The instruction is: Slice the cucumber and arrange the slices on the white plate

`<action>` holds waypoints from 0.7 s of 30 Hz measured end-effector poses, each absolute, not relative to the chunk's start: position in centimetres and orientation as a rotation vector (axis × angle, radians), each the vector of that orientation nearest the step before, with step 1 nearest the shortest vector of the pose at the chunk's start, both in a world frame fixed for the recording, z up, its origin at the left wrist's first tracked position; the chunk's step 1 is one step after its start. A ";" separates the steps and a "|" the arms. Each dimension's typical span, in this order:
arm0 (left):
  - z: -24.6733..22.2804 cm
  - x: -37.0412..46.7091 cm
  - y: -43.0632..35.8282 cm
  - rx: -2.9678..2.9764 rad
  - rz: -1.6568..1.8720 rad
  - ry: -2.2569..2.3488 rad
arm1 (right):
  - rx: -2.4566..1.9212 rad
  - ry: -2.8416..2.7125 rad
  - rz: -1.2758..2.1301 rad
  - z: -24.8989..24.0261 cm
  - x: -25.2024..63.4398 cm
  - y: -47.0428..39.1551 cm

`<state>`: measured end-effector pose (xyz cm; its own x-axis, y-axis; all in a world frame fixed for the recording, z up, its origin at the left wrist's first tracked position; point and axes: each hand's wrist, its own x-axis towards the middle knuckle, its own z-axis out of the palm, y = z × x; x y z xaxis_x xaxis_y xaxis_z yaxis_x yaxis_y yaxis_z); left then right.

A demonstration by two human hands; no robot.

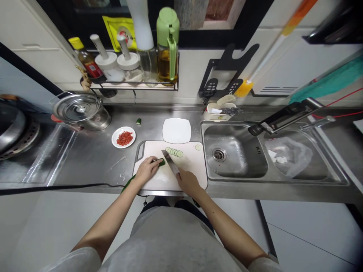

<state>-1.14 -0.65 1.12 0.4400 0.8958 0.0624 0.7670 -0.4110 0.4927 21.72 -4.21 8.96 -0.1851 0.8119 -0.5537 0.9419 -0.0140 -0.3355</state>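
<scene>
My left hand [146, 169] is closed over a cucumber [161, 162], whose dark green end shows past the fingertips on the cutting board [190, 177]. In my right hand [188, 183] is the handle of a kitchen knife [170, 161]; its blade points away from me, just right of the cucumber. A row of overlapping cucumber slices [174, 152] lies beyond the blade. One more slice sits alone near the board's far right corner. Behind the board is a white square plate [177, 130]. Most of the cucumber is hidden under my left hand.
A small plate [114, 138] of chopped red pieces stands left of the board, with a cucumber stub [138, 121] behind it. Further left is a lidded steel pot [82, 111]. The double sink [235, 151] adjoins on the right. A condiment rack [136, 86] hangs above the counter.
</scene>
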 end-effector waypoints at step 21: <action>0.4 -1.8 -0.1 2.442 0.455 1.340 | 1.880 2.101 -1.074 7.8 19.8 -4.8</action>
